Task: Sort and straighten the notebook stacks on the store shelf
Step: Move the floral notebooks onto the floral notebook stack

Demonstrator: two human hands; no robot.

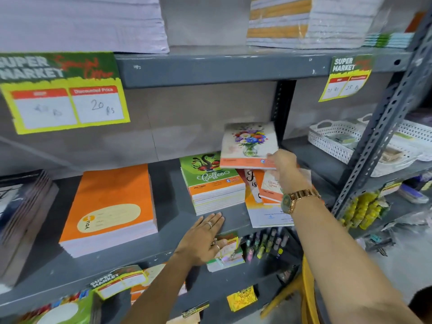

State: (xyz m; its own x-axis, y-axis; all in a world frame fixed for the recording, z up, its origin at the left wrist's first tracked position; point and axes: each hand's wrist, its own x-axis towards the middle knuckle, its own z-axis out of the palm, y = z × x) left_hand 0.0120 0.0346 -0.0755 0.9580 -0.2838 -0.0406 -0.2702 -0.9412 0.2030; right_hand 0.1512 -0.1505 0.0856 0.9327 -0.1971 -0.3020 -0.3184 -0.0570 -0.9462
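My right hand (286, 168) grips a notebook with a flower-vase cover (249, 145) by its lower right corner, lifted and tilted above a messy pile of notebooks (264, 202) at the right of the grey shelf (168, 232). Left of that pile stands a neat stack topped by a green "Coffee" notebook (208, 174). My left hand (203, 239) lies flat with fingers spread on the shelf's front edge, just below the green stack, holding nothing. Further left is a stack of orange notebooks (109, 206), and a dark stack (23, 206) sits at the far left.
The shelf above carries tall paper stacks (81, 22). Price tags (63, 94) hang from its edge. A perforated metal upright (378, 134) stands to the right, with white baskets (339, 139) behind it. Pens (266, 244) and small notebooks lie on the shelf below.
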